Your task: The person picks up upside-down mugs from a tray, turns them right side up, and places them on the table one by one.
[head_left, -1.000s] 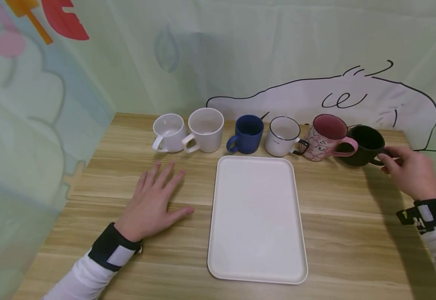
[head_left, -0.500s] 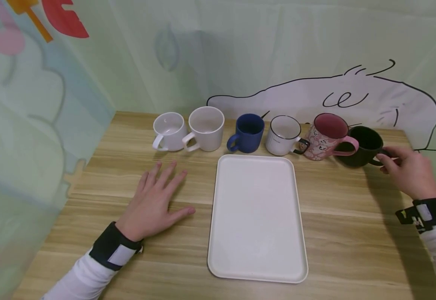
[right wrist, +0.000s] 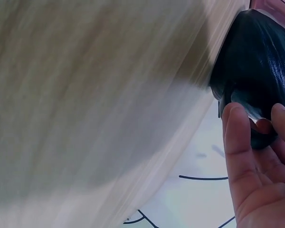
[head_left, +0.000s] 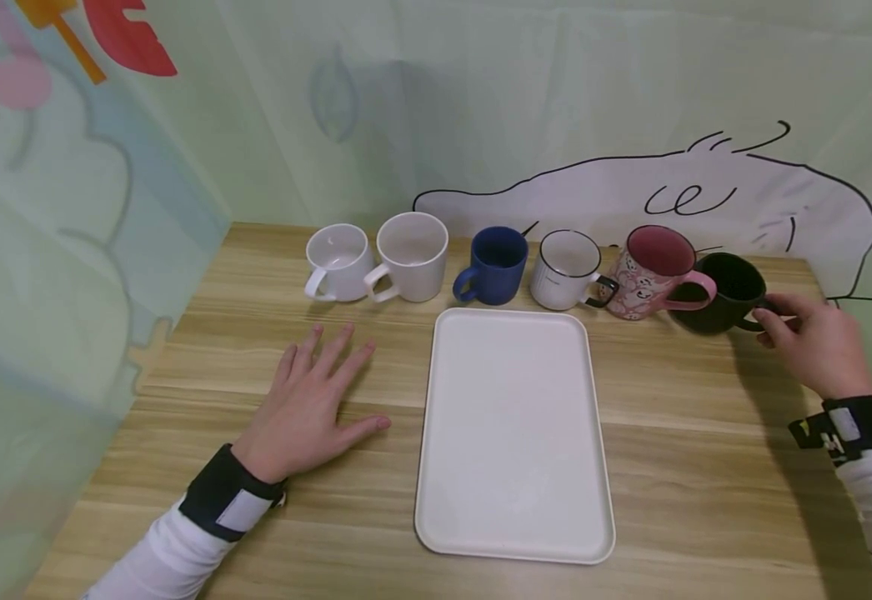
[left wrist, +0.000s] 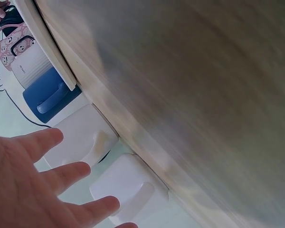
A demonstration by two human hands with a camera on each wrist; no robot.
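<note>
Hands at a row of mugs on a wooden surface [head_left: 706, 433].

Left hand [head_left: 308, 412] is laid flat, fingers spread, beside the white tray [head_left: 514, 433]. At the far right end of the row, the black mug [head_left: 729, 292] is held by its handle in the right hand's [head_left: 819, 342] curled grip, close beside the pink mug [head_left: 649, 273].

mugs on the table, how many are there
6, in one row behind the white tray: small white mug, taller white mug, blue mug, white dark-rimmed mug, pink patterned mug, and black mug, its handle held by the right hand. None looks hidden.
</note>
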